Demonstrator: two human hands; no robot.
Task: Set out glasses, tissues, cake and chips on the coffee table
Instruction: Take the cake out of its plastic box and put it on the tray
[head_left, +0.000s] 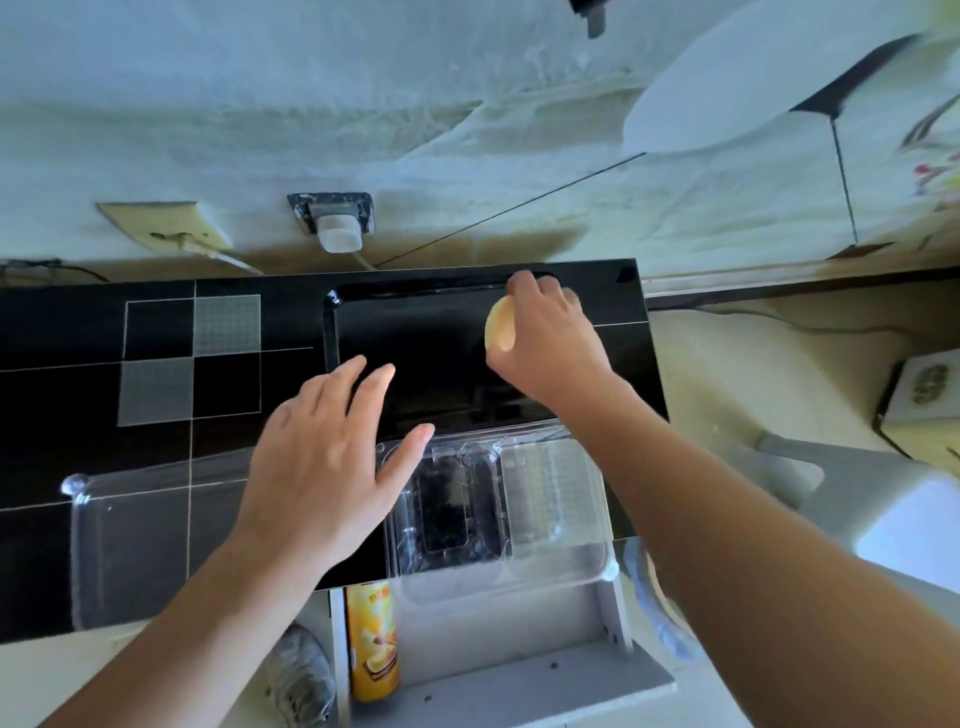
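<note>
Pale yellow curved chip (500, 325) pinched in your right hand (550, 343) over the black tray (415, 332), centre frame, your left hand (322, 467) spread flat above the glossy black worktop (156, 415).

Bright daylight, glossy glare on the black tabletop (156, 457) (edges warped, softly blurred).

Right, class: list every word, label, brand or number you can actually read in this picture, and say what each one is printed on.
Nothing can be read with certainty.
Yellow chips can: it carries a small mark near the top and a picture lower down; the print is too small and blurred to read.
White box at the right edge: it bears a greenish emblem, too blurred to read.
Clear plastic container: no label shows.
</note>
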